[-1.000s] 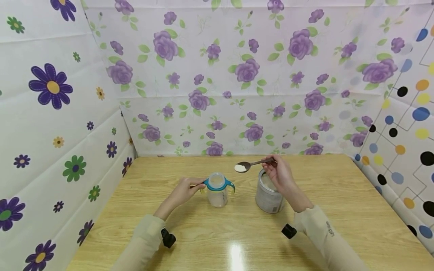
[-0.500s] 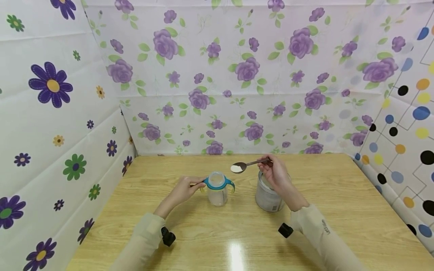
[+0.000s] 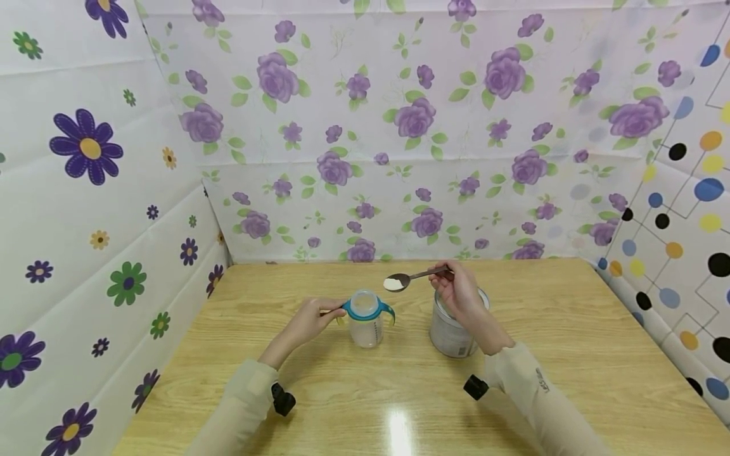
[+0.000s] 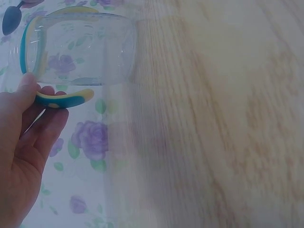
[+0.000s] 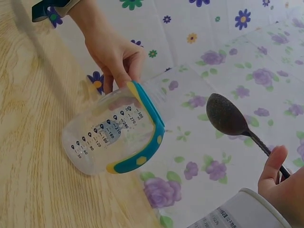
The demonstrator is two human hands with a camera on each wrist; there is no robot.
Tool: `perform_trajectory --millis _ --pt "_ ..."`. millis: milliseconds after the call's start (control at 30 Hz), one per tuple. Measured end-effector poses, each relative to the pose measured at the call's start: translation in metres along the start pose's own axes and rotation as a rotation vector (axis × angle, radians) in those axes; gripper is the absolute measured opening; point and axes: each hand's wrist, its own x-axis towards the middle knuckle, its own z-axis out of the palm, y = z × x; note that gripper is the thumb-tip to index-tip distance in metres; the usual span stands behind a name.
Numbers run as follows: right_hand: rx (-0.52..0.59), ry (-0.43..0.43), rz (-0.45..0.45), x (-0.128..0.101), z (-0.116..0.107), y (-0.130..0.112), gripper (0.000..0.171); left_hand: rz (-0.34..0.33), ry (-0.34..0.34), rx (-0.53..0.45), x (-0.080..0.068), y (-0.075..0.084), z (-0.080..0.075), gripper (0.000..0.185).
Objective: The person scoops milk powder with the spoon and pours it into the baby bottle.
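A clear baby bottle with a blue and yellow two-handled collar stands upright on the table, its top uncapped. My left hand pinches the collar's left handle between thumb and fingers. In my right hand is the dark handle of a spoon, held level with white powder in its bowl. The bowl hangs in the air, right of and higher than the bottle's mouth. Below my right hand stands a grey-white can, its opening partly hidden by the hand.
The wooden table backs onto a wall hung with purple-flowered cloth. Patterned cloth also hangs at the left and right sides. A small black camera sits at the left cuff, another camera at the right cuff.
My right hand has moved a little left with the loaded spoon, bringing its bowl nearer to the bottle. The left hand, bottle and can have stayed in place.
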Motion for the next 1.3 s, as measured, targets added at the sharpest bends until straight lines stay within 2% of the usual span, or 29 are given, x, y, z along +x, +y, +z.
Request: perform_trajectory --millis 333,733,1300 --pt "-0.020 0.034 0.005 0.000 0.005 0.003 0.033 -0.020 -0.002 0.005 -0.001 -0.001 0.002 0.030" --pt "0.003 -0.014 0.025 0.001 0.008 0.007 0.033 -0.035 -0.003 0.012 -0.001 -0.002 0.002 0.030" --pt "-0.068 -0.029 0.031 0.002 0.013 0.011 0.034 -0.015 -0.005 0.009 0.001 -0.002 0.000 0.033"
